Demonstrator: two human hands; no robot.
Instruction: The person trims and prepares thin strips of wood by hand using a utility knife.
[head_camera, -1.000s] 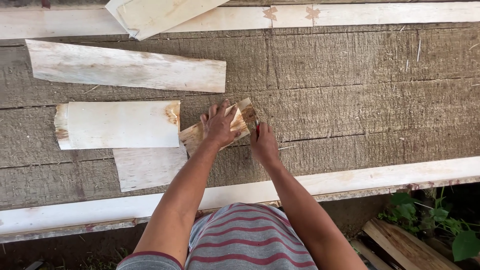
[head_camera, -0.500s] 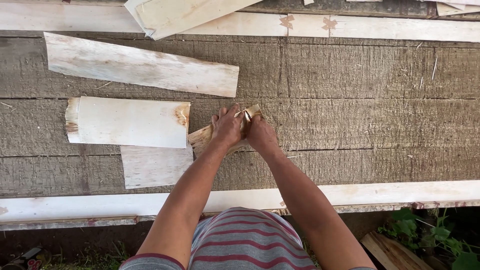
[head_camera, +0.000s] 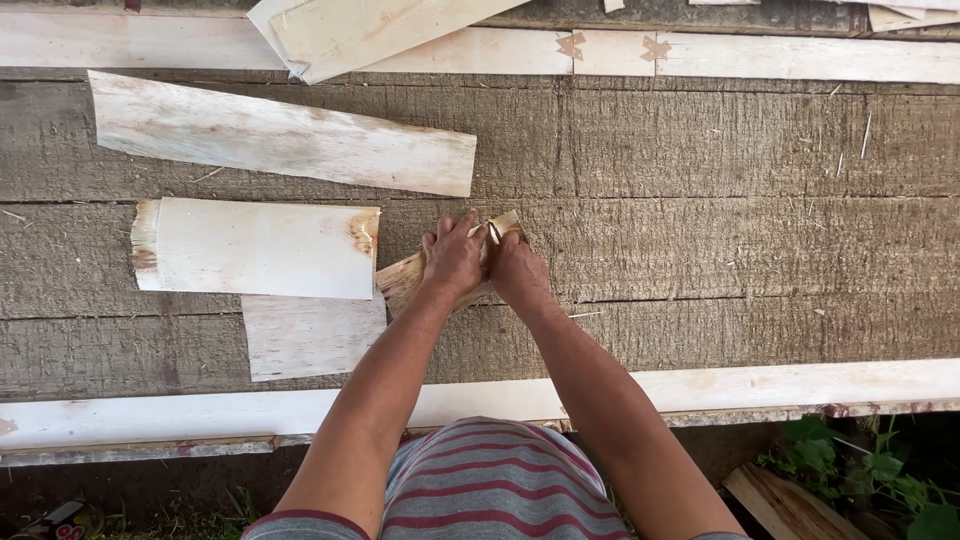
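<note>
Near the middle of the frame, both hands press together on a small, tan piece of wood (head_camera: 405, 283) that lies tilted on the weathered plank table (head_camera: 700, 200). The left hand (head_camera: 452, 258) grasps it from the left, fingers curled over its top; the right hand (head_camera: 515, 268) grips its upper end, where a pale split edge shows between the two hands.

Just left of the piece lies a pale rectangular veneer sheet (head_camera: 255, 248) with a brownish right edge, and a smaller pale sheet (head_camera: 312, 335) sits below it, touching the piece's lower end. A long, tapering sheet (head_camera: 280, 135) lies in the upper left. More pale sheets (head_camera: 370, 30) overlap a light board (head_camera: 750, 58) along the top edge. Another light board (head_camera: 800, 385) runs along the table's near edge. Green leaves (head_camera: 880, 470) show at lower right.
</note>
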